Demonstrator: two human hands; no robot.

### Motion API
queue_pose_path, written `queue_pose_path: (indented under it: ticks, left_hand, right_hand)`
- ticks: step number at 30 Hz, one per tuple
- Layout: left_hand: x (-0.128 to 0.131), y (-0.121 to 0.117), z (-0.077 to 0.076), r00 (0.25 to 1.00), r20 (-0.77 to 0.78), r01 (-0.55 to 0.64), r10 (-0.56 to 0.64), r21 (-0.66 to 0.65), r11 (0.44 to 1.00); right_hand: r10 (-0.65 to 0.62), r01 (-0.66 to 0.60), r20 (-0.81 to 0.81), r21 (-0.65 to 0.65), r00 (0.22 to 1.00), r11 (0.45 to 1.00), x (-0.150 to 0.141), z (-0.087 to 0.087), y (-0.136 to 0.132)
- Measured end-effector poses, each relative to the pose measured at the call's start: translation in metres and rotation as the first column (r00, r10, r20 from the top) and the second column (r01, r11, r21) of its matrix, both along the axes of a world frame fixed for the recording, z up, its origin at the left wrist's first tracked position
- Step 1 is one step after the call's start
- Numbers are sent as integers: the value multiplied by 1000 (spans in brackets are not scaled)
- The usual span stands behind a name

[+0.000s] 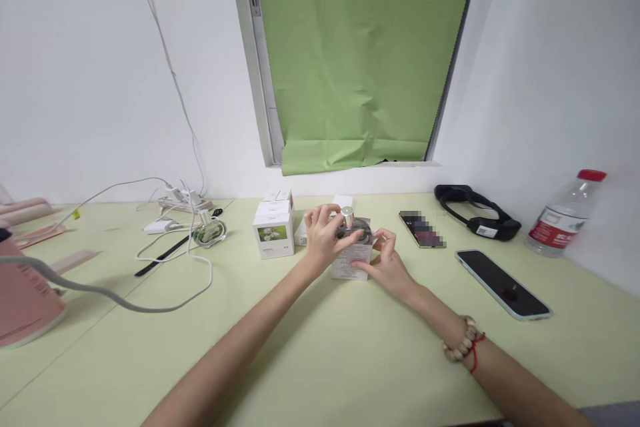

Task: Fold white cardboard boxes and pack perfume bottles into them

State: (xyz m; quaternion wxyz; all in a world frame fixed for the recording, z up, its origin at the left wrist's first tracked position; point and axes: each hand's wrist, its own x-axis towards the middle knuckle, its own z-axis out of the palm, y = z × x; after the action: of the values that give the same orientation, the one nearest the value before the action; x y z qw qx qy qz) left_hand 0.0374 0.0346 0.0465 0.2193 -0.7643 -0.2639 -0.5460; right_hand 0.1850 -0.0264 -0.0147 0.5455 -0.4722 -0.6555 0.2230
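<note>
Grips capped glass bottle (349,225) upright in left hand (324,239), with thumb and fingers partly curled around its sides, just over top of printed box (346,268). Cannot tell depth of bottle inside printed box. Steadies printed box with right hand (389,268), with thumb on front face and fingers bent near right edge. To left of left fingers: white boxes (274,232). To right of right fingers: dark-screened phone (503,285).
</note>
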Motion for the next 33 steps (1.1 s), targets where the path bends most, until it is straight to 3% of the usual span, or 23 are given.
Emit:
queue_pose_path:
  ticks: [6,10,15,17,20,21,23,27,33]
  left_hand:
    - [4,-6,0,998,-50,27,-29,-45,999]
    - [4,-4,-6,999,-30,43,-44,-44,998]
    - [-5,-3,-22,994,56,106,-95,-246,963]
    - [-11,-8,-29,977,124,208,-172,-406,890]
    - [-19,-18,-35,933,247,360,-262,-640,679]
    - [-21,-21,-35,920,285,391,-267,-680,621]
    - [-22,-27,-35,904,339,428,-261,-709,560]
    - [-22,-34,-35,892,360,452,-273,-711,538]
    - [-21,-32,-42,898,365,436,-244,-671,600]
  right_hand:
    - [30,-37,89,80,996,996,0,3,-3]
    - [11,-12,113,7,994,1000,2,8,-5]
    - [8,-5,145,-19,989,1000,3,14,-8]
    - [2,-5,176,17,984,1000,3,16,-10]
    - [-40,27,187,72,982,997,4,17,-10]
    - [-64,50,171,86,983,995,5,16,-10]
    - [-111,94,153,114,982,989,6,16,-9]
    - [-130,89,232,176,964,980,8,18,-8]
    - [-119,73,269,174,956,982,10,27,-14]
